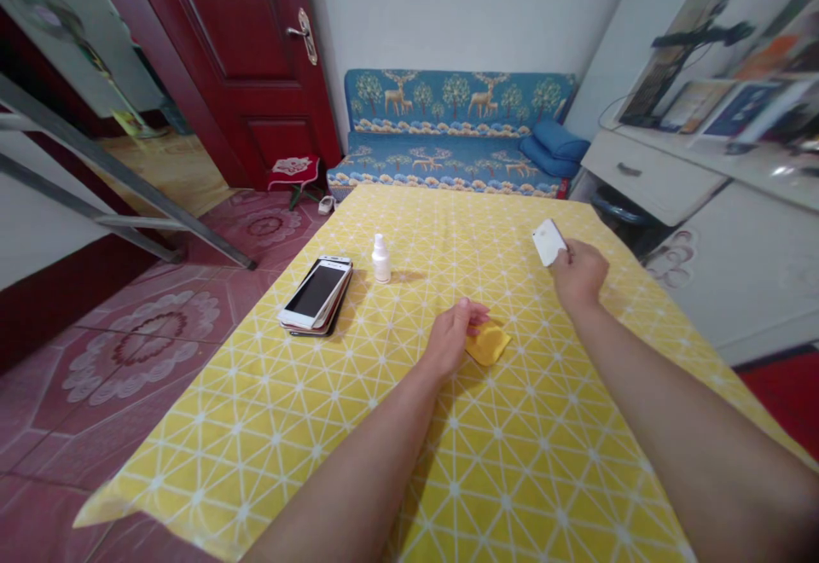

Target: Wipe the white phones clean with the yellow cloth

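Observation:
My right hand grips a white smartphone by its near edge, over the right side of the table, with its back facing up. Whether the phone touches the tablecloth I cannot tell. Near the middle of the table, the curled fingers of my left hand are closed on a small yellow cloth, part of which is hidden behind the fingers. A stack of several smartphones lies to the left, a white-framed one on top. Between that stack and my hands stands a small white spray bottle, upright.
A yellow tablecloth with white lines covers the table. Beyond it is a blue sofa with deer patterns. A red stool stands by the dark red door. At right is a white cabinet; a metal ladder frame leans left.

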`<state>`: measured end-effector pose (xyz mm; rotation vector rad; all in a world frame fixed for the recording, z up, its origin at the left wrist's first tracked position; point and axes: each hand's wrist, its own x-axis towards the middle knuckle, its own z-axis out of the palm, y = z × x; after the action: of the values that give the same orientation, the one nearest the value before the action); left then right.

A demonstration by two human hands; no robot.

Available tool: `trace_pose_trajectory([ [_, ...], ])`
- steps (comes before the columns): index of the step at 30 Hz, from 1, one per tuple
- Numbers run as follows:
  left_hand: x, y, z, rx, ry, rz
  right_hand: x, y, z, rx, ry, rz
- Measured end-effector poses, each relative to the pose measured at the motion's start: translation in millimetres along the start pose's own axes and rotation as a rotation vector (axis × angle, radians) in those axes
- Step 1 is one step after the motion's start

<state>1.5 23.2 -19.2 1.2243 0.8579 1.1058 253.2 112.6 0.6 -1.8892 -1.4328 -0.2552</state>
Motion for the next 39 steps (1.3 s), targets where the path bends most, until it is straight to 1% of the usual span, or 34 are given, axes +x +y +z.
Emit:
trace_pose_trajectory([
  [2, 0.5, 0.0, 0.6, -0.002, 0.004, -0.007, 0.6, 0.2, -4.7, -0.301, -0.191, -0.181],
  [4, 0.9, 0.3, 1.3, -0.002, 0.010, -0.017, -3.9, -4.9, -4.1, -0.477, -0.393, -0.325],
  [5, 1.0, 0.3, 1.5, 0.002, 0.010, -0.021, -6.9, -8.6, -1.8, -0.523, -0.470, -0.387],
  [6, 1.1, 0.2, 1.6, 0.008, 0.008, -0.022, -9.7, -12.6, 1.4, -0.526, -0.516, -0.426],
  [8, 1.2, -0.5, 1.5, 0.017, 0.003, -0.016, -13.2, -20.2, 9.0, -0.519, -0.565, -0.470],
  [11, 1.5, -2.4, 1.0, 0.018, 0.003, -0.007, -12.1, -28.1, 19.3, -0.523, -0.605, -0.533],
  [14, 1.8, -3.4, 0.9, 0.009, 0.003, -0.010, -7.5, -31.6, 24.0, -0.517, -0.618, -0.575],
  [18, 1.5, -1.9, 1.1, 0.007, 0.006, -0.019, -6.7, -29.2, 18.7, -0.501, -0.608, -0.628],
  [20, 1.3, -0.9, 1.3, 0.015, 0.005, -0.022, -10.6, -25.8, 14.5, -0.493, -0.546, -0.631],
  [22, 1.3, -0.2, 1.6, 0.023, 0.004, -0.022, -16.4, -22.1, 13.6, -0.482, -0.407, -0.563],
  [24, 1.3, 0.1, 2.0, 0.029, 0.005, -0.022, -21.7, -18.8, 17.8, -0.459, -0.282, -0.422],
  [25, 1.3, 0.1, 2.1, 0.032, 0.007, -0.024, -23.6, -17.5, 21.7, -0.441, -0.258, -0.341],
  [27, 1.3, -0.2, 2.4, 0.037, 0.010, -0.029, -25.0, -15.7, 31.7, -0.388, -0.287, -0.213],
  [29, 1.2, -0.7, 2.5, 0.050, 0.010, -0.029, -23.6, -14.5, 42.2, -0.327, -0.330, -0.151],
  [31, 1.1, -1.2, 2.5, 0.070, 0.005, -0.020, -20.6, -13.3, 51.3, -0.278, -0.341, -0.141],
  [34, 1.1, -2.0, 2.5, 0.090, -0.001, -0.011, -16.0, -11.4, 60.7, -0.224, -0.332, -0.166],
  [39, 1.7, -3.5, 1.6, 0.103, -0.005, -0.005, -10.8, -9.8, 66.9, -0.205, -0.330, -0.196],
])
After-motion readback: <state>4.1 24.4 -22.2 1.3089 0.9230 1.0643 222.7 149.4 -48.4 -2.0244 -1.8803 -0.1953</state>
